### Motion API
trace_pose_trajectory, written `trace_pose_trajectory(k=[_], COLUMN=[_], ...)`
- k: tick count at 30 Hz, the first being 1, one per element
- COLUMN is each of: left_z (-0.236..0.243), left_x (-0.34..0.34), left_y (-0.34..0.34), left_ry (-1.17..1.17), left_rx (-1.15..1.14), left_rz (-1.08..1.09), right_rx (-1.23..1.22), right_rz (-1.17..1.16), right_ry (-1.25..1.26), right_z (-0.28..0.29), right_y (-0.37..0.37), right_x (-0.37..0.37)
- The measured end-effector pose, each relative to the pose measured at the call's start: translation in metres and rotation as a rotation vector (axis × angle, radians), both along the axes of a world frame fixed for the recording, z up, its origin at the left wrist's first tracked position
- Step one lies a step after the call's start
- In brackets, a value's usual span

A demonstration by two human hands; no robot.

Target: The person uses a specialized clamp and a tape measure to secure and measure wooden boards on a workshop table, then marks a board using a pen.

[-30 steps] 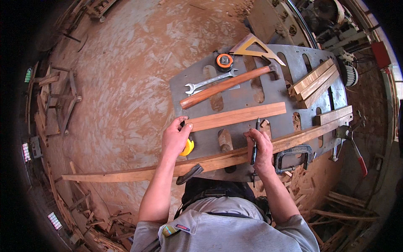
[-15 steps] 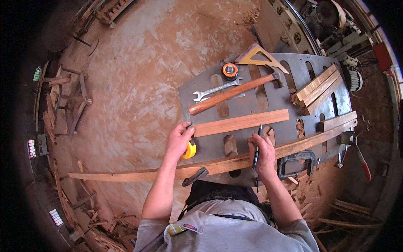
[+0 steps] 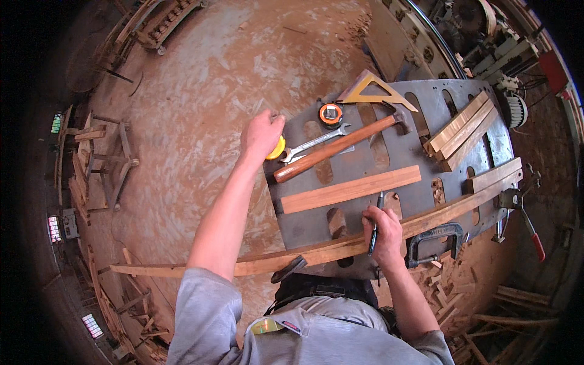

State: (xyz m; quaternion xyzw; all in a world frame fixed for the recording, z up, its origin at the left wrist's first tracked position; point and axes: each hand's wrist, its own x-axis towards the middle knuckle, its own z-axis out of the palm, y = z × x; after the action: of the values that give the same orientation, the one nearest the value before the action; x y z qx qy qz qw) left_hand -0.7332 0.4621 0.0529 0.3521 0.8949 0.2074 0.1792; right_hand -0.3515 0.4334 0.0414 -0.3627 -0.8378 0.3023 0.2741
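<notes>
From my remote seat I follow 2 bare hands at a grey slotted counter (image 3: 304, 231). The left hand (image 3: 261, 135) is over its left edge, the grip closed around a rounded yellow object (image 3: 276, 149); most of that is covered, so I cannot tell its kind. It sits just beside the left end of an open-ended wrench (image 3: 315, 143).

In the right hand (image 3: 387, 234) I see the grip pinching a dark pen (image 3: 373, 239), tip pointing away from the body. The tip is right by the near edge of a flat wooden strip (image 3: 351, 189); whether they touch, I cannot tell. The strip lies flat on the counter, between a wooden-handled hammer (image 3: 337, 146) and a long beam (image 3: 331, 245) that runs out past the left edge.

Beyond the wrench I have an orange-and-black tape measure (image 3: 331, 114) and a yellow triangular square (image 3: 378, 99). A bundle of wooden bars (image 3: 465, 131) lies to the right, and a C-shaped clamp (image 3: 447, 230) is near the right hand.
</notes>
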Motion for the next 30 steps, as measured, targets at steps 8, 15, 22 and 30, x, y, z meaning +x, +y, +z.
trace_pose_trajectory(k=[8, 15, 22, 30], left_z=[-0.01, -0.019, -0.01, 0.006], left_x=[0.022, 0.026, 0.046, 0.011], left_y=[0.039, 0.023, 0.011, -0.024], left_ry=[0.107, 0.262, 0.231, 0.054], left_rx=[-0.096, 0.012, -0.092, 0.061], left_rz=[-0.073, -0.244, -0.284, -0.054], right_rx=[0.009, -0.016, -0.014, -0.11], right_rz=[-0.01, -0.012, 0.002, -0.045], right_ry=[0.011, -0.024, -0.002, 0.132], right_z=[0.0, -0.002, 0.001, -0.006], right_y=[0.002, 0.0, 0.001, -0.002], right_x=[-0.001, -0.001, -0.001, 0.0])
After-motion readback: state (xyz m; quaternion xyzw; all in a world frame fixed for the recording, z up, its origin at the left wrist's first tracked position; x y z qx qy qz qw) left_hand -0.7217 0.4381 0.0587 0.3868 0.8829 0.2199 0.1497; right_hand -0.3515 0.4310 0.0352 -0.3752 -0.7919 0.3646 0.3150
